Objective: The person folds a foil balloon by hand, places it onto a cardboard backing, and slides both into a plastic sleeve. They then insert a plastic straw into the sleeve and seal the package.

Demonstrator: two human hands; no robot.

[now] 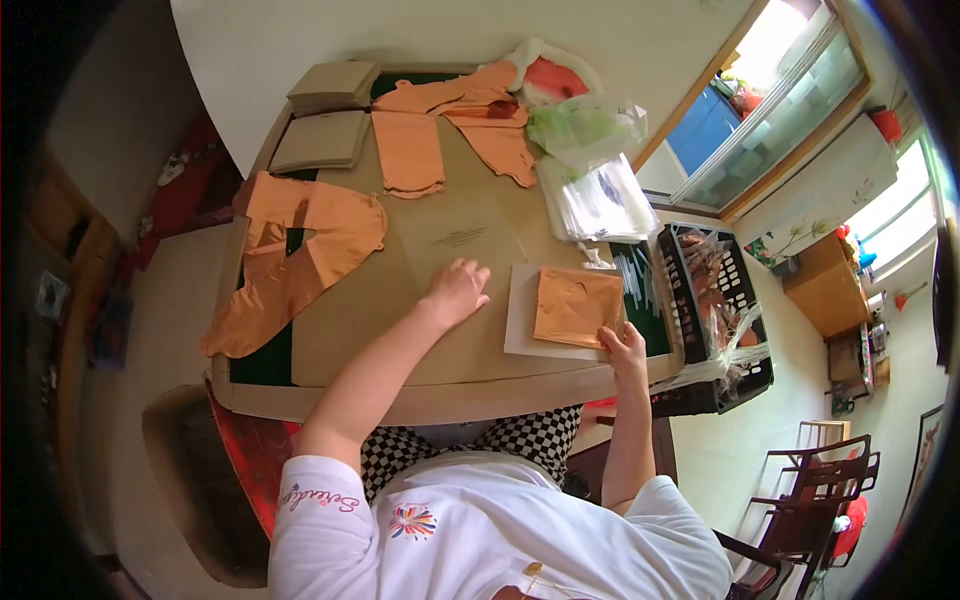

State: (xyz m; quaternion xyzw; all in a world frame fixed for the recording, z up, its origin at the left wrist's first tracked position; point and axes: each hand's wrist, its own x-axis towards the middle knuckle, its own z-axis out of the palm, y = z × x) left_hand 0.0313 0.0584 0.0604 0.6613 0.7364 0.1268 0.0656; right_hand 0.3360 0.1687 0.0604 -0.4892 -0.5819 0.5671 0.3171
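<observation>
My left hand (459, 291) rests near the lower edge of a clear plastic bag (462, 240) with small print, lying flat on the brown table cover. Its fingers are slightly curled and apart, with nothing in them. My right hand (625, 350) pinches the lower right corner of a folded copper-coloured foil piece (578, 305). Under that foil lies a light cardboard sheet (521, 312), which sticks out at the left and below.
Unfolded copper foil shapes (330, 230) lie at the left and back. Cardboard stacks (320, 141) stand at the back left. Plastic bags (600, 205), white sticks (634, 278) and a black crate (715, 300) are on the right.
</observation>
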